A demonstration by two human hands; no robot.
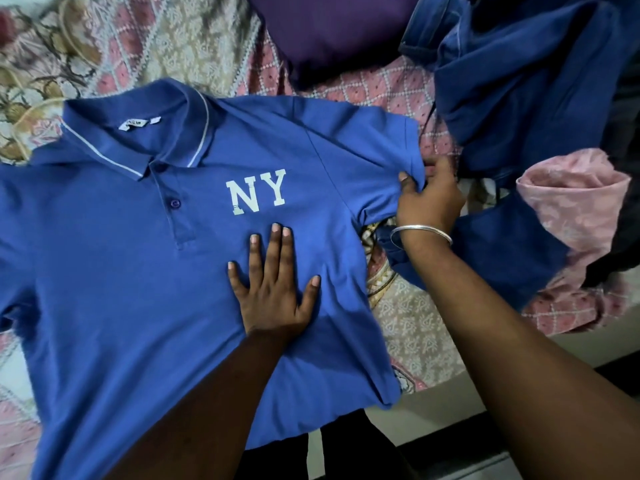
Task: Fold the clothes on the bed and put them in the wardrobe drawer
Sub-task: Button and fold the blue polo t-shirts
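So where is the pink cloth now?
In the head view, the pink cloth is at the right edge, on the pile of blue clothes, just right of the right hand.

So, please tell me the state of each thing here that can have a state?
Blue polo shirt: spread flat, front up, not folded.
Shirt button: fastened.
Left hand: open, pressing flat on the shirt.
Right hand: pinching the sleeve edge.
Pile of clothes: crumpled, unfolded.
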